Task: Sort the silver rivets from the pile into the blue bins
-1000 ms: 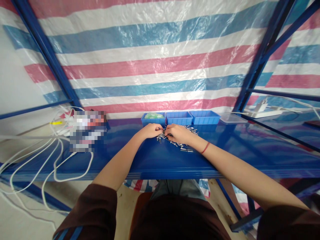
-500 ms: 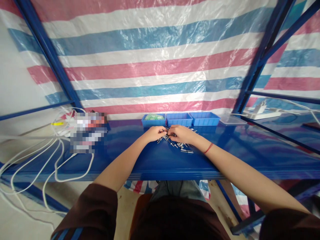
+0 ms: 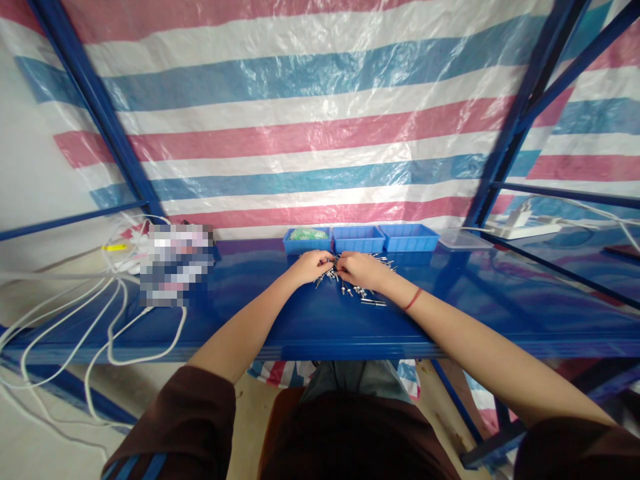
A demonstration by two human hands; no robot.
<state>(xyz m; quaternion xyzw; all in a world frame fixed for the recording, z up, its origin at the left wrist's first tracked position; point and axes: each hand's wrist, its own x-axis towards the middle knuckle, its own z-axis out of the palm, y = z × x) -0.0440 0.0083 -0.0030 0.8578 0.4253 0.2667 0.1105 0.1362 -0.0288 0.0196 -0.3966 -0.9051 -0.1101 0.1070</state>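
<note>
Several silver blind rivets with thin pins lie in a loose pile on the blue table, partly under my hands. My left hand is closed at the left side of the pile, thumb and fingers pinched around rivets. Facing it from the right, my right hand has its fingers curled down and closed on rivets. The fingertips of both hands almost meet over the pile. How many rivets each hand holds is hidden by the fingers.
Behind the pile stand three blue bins in a row: a left bin holding a green-white bag, a middle bin and a right bin. A clear lid lies to their right. White cables hang at the left.
My right hand has shifted slightly left and its fingers have drawn closer together. A few rivets beneath it have moved. My left hand stays nearly in place.
</note>
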